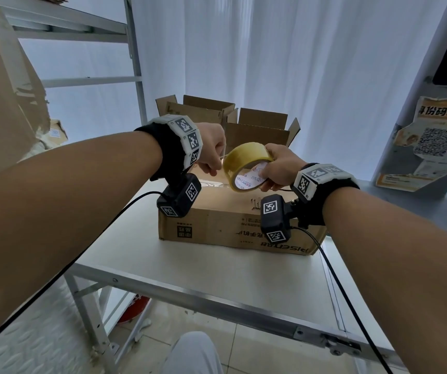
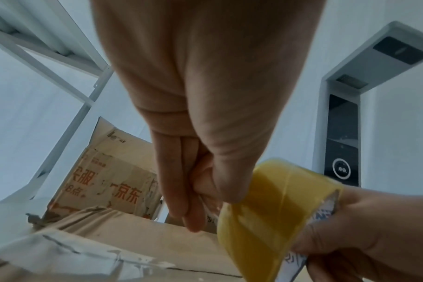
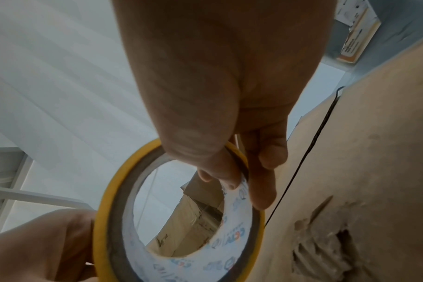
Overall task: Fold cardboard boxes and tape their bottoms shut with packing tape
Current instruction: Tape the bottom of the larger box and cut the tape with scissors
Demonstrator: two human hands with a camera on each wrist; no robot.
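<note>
1. While the right hand [image 1: 277, 168] holds the roll of tape [image 1: 245, 164] above the box [image 1: 233, 225], its fingers [image 3: 266, 183] curl through the core and its thumb lies over the outer rim, a grip that probably lets the roll turn as tape pays out.
2. The left hand [image 1: 211, 149] sits just beside the roll, its fingers [image 2: 181, 200] bunched tight against the thumb in a pinch at the roll's edge; it seems to hold the loose end of the tape (the end itself is too thin and blurred to make out for sure).
3. The box lies on the white surface [image 1: 217, 268] with its print upside down and its closed flaps facing up, so the bottom is likely turned upward to be sealed. A centre seam [image 3: 309, 152] shows in the right wrist view, directly under the hands.
4. Both hands hover over that seam, apparently so a pulled strip can drop straight onto it.
5. Behind, two open boxes [image 1: 244, 122] stand at the far edge of the surface, flaps up, near a metal shelf frame [image 1: 136, 63].
</note>
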